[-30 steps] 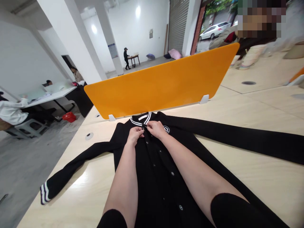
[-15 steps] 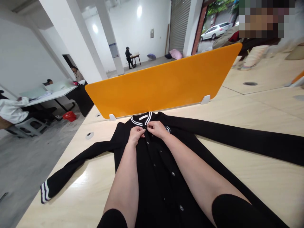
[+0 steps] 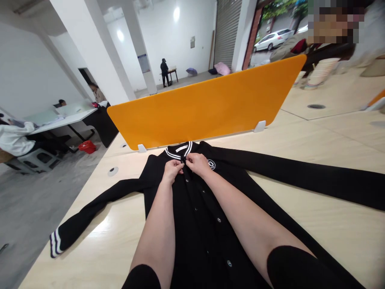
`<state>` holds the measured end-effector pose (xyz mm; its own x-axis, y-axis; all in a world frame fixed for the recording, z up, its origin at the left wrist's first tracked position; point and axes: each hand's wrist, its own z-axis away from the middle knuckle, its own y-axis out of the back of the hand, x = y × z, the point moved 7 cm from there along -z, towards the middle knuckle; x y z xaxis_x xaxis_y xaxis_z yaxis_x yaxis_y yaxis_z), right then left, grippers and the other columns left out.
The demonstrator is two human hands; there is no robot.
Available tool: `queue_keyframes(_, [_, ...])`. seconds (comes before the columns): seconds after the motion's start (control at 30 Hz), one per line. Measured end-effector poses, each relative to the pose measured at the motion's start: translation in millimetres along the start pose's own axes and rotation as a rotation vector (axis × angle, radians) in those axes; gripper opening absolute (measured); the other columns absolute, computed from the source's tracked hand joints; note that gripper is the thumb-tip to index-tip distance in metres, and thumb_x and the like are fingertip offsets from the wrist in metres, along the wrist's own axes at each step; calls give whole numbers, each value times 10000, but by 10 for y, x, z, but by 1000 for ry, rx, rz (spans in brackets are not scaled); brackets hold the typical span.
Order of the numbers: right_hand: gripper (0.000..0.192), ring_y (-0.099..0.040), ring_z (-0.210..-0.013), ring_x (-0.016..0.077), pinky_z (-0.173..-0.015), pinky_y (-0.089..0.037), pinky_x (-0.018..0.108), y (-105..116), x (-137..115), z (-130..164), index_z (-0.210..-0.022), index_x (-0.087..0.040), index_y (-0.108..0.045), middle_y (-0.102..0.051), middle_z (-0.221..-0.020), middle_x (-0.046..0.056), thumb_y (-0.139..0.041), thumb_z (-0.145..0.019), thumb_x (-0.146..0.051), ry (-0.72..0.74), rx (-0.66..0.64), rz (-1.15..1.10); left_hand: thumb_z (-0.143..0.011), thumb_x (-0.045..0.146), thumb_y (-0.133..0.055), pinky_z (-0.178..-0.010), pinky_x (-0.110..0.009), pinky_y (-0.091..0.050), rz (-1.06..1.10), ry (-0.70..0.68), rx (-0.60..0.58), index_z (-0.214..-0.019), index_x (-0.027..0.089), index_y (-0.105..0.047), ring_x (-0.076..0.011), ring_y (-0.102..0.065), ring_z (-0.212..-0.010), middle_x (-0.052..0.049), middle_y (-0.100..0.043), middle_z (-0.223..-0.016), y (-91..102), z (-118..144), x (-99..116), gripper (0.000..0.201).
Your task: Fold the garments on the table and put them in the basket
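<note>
Black varsity jacket, flat on surface: left hand and right hand still pinching top snap, collar unchanged, not visibly closed.

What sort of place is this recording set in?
Probably an open workroom or office: a long pale desk with an orange divider panel, other people at a white table, and a roller shutter beyond.

Black jacket flat on table, sleeves spread, striped collar.
</note>
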<state>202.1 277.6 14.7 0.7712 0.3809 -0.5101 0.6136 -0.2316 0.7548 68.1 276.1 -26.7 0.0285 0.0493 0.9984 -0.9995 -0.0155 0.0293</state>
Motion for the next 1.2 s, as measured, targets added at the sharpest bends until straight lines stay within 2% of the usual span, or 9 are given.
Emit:
queue_keyframes(0.2, [119, -567, -711, 155, -659, -304, 253, -48, -50, 0, -748, -190, -634, -672, -751, 26, -526, -797, -176, 100, -101, 20, -646, 171, -743, -425, -169, -405, -30, -20, 3, -623, 134, -541, -62, -500, -374, 50, -530, -441, -10, 5, 11, 207])
queue_keyframes(0.37, [155, -583, -818, 168, -717, -319, 255, -89, -76, 4, -806, -187, -640, -683, -848, 48, -490, -838, -160, 185, -156, 42, -652, 166, -736, -417, -160, -377, -78, -36, 10, -609, 145, -527, -61, -502, -368, 59, -515, -432, -17, 14, 38, 214])
queue_keyframes(0.63, [180, -577, -871, 184, -708, -304, 267, -154, -77, 4, -789, -198, -632, -675, -853, 51, -473, -849, -137, 261, -219, 83, -670, 90, -663, -426, -155, -332, -276, -69, 26, -578, 168, -507, -71, -508, -353, 73, -496, -387, -16, -8, 49, 197])
queue_keyframes(0.93, [184, -573, -795, 176, -659, -303, 259, -189, -69, 4, -717, -198, -596, -655, -801, 50, -465, -822, -121, 233, -236, 64, -658, 41, -619, -465, -193, -316, -435, -87, 57, -540, 199, -477, -96, -499, -363, 75, -476, -384, -34, -17, 93, 242])
queue_keyframes(1.07, [187, -560, -737, 171, -643, -307, 260, -213, -53, 0, -671, -199, -575, -636, -747, 46, -470, -788, -98, 199, -226, -1, -628, 6, -629, -459, -198, -286, -394, -84, 73, -512, 198, -462, -80, -449, -358, 80, -425, -385, -49, -22, 96, 280])
queue_keyframes(1.2, [120, -528, -665, 146, -609, -332, 236, -209, 71, -48, -704, -190, -569, -597, -689, 13, -484, -774, -143, 125, -201, -121, -685, 76, -628, -445, -194, -306, -259, -66, 51, -582, 192, -471, -73, -443, -362, 80, -446, -429, -94, 6, 89, 220])
